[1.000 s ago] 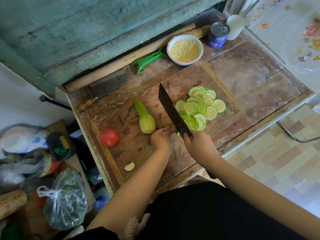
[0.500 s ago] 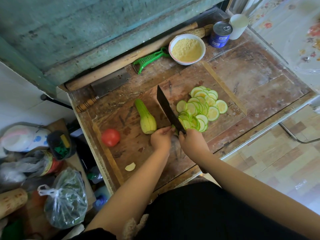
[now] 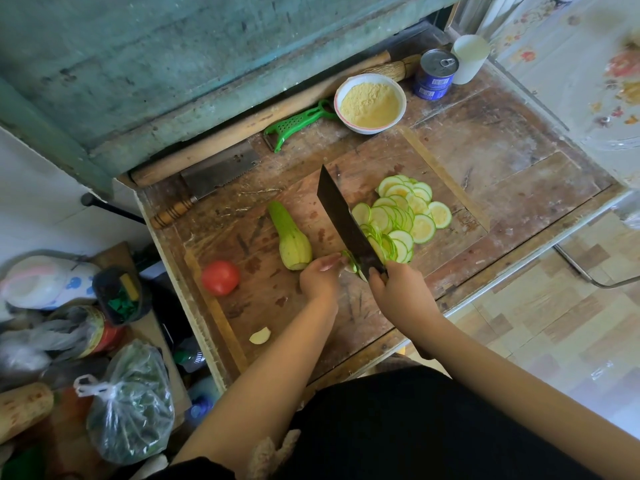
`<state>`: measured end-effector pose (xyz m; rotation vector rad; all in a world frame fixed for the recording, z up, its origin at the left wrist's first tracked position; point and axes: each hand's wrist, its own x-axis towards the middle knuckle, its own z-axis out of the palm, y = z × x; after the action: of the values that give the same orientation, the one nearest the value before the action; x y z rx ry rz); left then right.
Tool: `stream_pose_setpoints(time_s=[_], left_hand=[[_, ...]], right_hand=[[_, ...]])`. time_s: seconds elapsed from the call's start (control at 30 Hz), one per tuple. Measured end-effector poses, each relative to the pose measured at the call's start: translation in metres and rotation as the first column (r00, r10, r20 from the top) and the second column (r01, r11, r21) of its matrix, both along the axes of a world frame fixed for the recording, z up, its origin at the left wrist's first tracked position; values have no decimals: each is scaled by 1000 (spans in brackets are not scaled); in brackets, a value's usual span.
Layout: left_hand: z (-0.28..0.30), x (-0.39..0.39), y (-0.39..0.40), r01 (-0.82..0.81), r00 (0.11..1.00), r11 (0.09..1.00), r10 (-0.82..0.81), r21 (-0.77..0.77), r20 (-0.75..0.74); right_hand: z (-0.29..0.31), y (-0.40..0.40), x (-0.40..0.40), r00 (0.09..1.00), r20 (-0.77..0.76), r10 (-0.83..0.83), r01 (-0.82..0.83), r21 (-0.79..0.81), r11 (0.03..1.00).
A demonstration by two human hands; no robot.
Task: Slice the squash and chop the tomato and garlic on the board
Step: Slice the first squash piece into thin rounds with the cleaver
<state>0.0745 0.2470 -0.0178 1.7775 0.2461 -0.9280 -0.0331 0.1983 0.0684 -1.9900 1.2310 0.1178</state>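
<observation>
1. The right hand (image 3: 398, 289) grips the handle of a dark, broad-bladed cleaver (image 3: 346, 223), its blade edge down on the worn wooden cutting board (image 3: 263, 296).
2. The left hand (image 3: 320, 278) pinches a small green squash end piece (image 3: 349, 261) just beside the blade.
3. Thin round pale-green squash slices (image 3: 405, 216) are heaped right of the cleaver.
4. The uncut pale-green squash half (image 3: 291, 242), red round tomato (image 3: 221, 277) and pale garlic clove (image 3: 260, 336) lie on the board to the left.

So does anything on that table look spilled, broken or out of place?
Nothing stands out. The squash slices lie heaped beside the knife, the tomato and garlic sit whole on the board, and the bowl stands upright.
</observation>
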Motion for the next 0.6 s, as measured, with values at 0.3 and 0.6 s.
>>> stream_pose_setpoints(time_s=[0.3,0.6], left_hand=[[-3,0,-2,-21,1000,1000,21,-12,-13],[-6,0,-2,-34,999,999,34,-42,-5]], right_hand=[[1,2,-2,1000,9,-5,5,2,1000],[-1,4,0,1000,4,-17,17,14,1000]])
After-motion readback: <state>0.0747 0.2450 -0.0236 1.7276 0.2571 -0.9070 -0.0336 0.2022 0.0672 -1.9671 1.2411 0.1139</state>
